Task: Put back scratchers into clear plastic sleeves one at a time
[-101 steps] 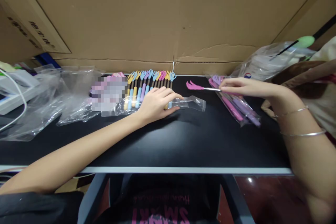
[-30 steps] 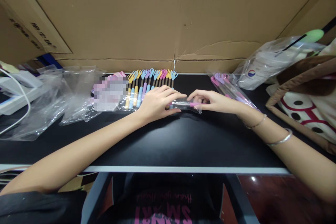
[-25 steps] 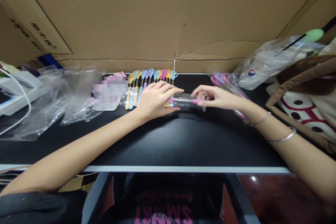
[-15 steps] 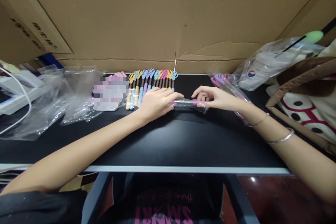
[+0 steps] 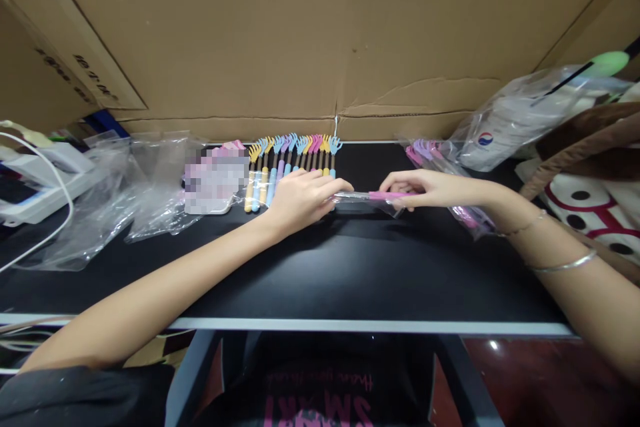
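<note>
Between my two hands, just above the black tabletop, lies what looks like a pink-handled back scratcher [image 5: 381, 196] with a clear plastic sleeve [image 5: 353, 198] around part of it. My left hand [image 5: 306, 200] is closed on the left end of the sleeve, its palm down and its fingertips partly hidden. At the other end, my right hand [image 5: 423, 188] pinches the pink handle between thumb and fingers. Behind my left hand is a row of back scratchers [image 5: 265, 173] with yellow, blue, purple and pink claw heads.
Clear plastic bags [image 5: 155, 180] and a partly blurred pink card [image 5: 215, 187] lie to the left, beside a white power strip [image 5: 40, 190]. Bagged purple and pink back scratchers [image 5: 435, 157] lie right. A bagged cup [image 5: 493, 137] and a plush bag [image 5: 575, 193] stand far right.
My right hand has shifted rightward and grips more of the pink handle, which now shows longer beside it. My left hand stays on the sleeve. The view has shifted slightly.
</note>
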Demonstrator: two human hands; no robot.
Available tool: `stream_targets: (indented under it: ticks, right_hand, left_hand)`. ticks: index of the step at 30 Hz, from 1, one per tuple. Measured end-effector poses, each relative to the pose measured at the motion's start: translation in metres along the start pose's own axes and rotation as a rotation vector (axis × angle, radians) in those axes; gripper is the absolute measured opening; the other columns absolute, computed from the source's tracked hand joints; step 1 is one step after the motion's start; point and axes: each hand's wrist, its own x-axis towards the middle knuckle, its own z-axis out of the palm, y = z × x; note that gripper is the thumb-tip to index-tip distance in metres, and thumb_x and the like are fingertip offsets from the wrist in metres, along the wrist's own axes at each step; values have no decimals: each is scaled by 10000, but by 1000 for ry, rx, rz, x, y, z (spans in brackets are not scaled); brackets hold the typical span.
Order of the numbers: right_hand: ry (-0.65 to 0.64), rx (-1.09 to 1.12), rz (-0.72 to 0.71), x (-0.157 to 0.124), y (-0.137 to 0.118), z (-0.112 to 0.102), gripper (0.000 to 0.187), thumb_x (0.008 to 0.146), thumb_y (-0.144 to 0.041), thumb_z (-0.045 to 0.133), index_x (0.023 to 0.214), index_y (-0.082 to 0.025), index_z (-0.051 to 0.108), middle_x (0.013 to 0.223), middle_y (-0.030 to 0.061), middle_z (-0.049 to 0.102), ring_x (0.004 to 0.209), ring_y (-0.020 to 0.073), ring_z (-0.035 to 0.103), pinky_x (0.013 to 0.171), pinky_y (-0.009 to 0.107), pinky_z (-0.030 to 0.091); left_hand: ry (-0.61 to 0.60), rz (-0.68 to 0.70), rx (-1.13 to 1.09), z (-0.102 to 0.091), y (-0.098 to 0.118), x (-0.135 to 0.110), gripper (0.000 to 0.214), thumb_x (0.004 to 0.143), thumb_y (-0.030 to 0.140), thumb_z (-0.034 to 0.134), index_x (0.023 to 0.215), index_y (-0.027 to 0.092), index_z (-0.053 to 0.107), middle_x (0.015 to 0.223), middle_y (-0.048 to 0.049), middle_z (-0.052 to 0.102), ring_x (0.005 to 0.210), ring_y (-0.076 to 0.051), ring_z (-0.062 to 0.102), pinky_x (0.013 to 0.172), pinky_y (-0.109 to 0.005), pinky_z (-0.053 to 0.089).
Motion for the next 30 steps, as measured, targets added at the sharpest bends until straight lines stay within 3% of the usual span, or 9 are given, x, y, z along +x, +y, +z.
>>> stream_targets:
  ticks: [7,19,26,30]
  right_hand:
    - [-6,-79,46,-12,1,-15,405,895,-586,537,996,-206,636,745,18,606,625,138,522,572,278,414]
    - [10,120,-103,9,0,17,422,895,-555,569,1054,-165,572,747,3,584,660,126,542,633,282,448]
    - [78,164,-120,17,1,31,410,891,-564,571,988,-166,558,661,-25,571,612,124,534,603,278,424]
    - [102,148,-120,18,-4,37,433,895,-576,556,1065,-177,561,679,-19,591,627,135,550,606,282,434]
  left_hand:
    - [16,-34,-26,-2,-5,1,212,848,181,584,1022,261,677,864,34,739,783,-153,677,641,-281,415]
    - [-28,-12,-21,1,-2,-1,276,843,185,613,1094,277,683,884,22,744,789,-152,683,589,-252,420]
    - [5,48,10,1,2,-2,229,900,197,588,1089,279,688,828,29,735,776,-148,677,637,-246,440]
    - [-32,68,23,0,5,-3,219,927,246,584,1122,283,676,827,21,730,788,-145,662,664,-242,437]
